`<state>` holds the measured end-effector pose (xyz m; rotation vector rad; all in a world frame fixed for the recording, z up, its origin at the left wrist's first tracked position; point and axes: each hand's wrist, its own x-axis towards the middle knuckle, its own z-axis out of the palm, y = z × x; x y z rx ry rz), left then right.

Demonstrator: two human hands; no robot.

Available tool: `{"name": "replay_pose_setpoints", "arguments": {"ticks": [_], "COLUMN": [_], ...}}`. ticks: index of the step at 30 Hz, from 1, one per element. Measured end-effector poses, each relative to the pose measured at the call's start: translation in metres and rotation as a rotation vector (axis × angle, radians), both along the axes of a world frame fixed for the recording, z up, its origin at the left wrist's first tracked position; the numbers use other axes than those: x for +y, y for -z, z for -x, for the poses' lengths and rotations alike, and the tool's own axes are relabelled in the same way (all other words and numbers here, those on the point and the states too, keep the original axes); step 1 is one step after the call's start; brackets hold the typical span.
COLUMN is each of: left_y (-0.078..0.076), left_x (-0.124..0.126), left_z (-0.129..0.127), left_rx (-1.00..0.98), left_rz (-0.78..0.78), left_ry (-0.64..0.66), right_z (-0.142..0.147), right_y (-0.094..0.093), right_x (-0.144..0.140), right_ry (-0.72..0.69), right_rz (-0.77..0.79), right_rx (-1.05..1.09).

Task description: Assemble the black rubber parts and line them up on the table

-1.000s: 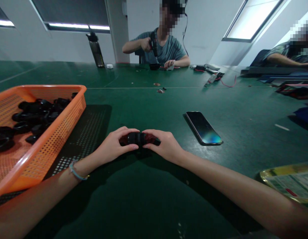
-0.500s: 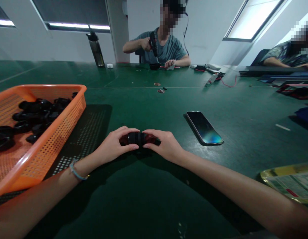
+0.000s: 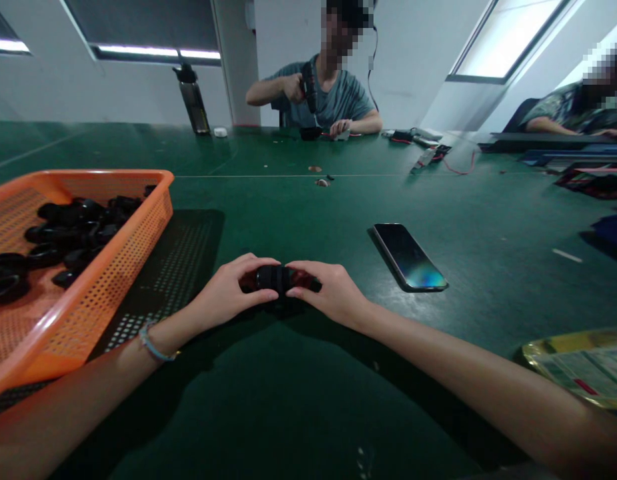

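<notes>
A smooth green tabletop (image 3: pixel 288 393) bears, at near right, a glossy, yellow-edged package (image 3: pixel 578 370) with a printed face. At centre, the left hand (image 3: pixel 226 290) and right hand (image 3: pixel 336 290) face each other, thumbs and fingers curved partly closed about opposite ends of a dark, roughly cylindrical part (image 3: pixel 269 277) banded by raised rings. Its long axis lies crosswise, left to right and near level; which end is its front, and whether it touches the table, cannot be told. To the left stands an orange basket (image 3: pixel 146 237) of perforated plastic, holding shiny, rounded black pieces (image 3: pixel 63 213); to the right lies a flat, glassy phone (image 3: pixel 408 257). Beyond, a translucent dark bottle (image 3: pixel 192 103) stands left of a seated co-worker (image 3: pixel 333 100) gripping a drill-like tool (image 3: pixel 308 87).
</notes>
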<state>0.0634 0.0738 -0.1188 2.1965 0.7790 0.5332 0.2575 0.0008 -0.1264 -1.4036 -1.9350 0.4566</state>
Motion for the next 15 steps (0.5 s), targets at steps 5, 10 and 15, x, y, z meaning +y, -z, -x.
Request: {"name": "replay_pose_setpoints", "arguments": {"ticks": [5, 10, 15], "left_y": [-0.001, -0.0005, 0.0008], "left_x": [0.0, 0.0005, 0.0009], "left_z": [0.0, 0.0003, 0.0001], "left_rx": [0.003, 0.001, -0.009], "left_rz": [0.003, 0.0, 0.01], "left_ry": [0.004, 0.01, 0.008], "right_z": [-0.0001, -0.0012, -0.0013], "right_y": [-0.0002, 0.0012, 0.0031], "right_x": [-0.0006, -0.0009, -0.0009], "right_ry": [-0.014, -0.026, 0.001], "right_rz": [-0.021, -0.1, -0.188], "right_rx": [-0.011, -0.049, -0.075]}}
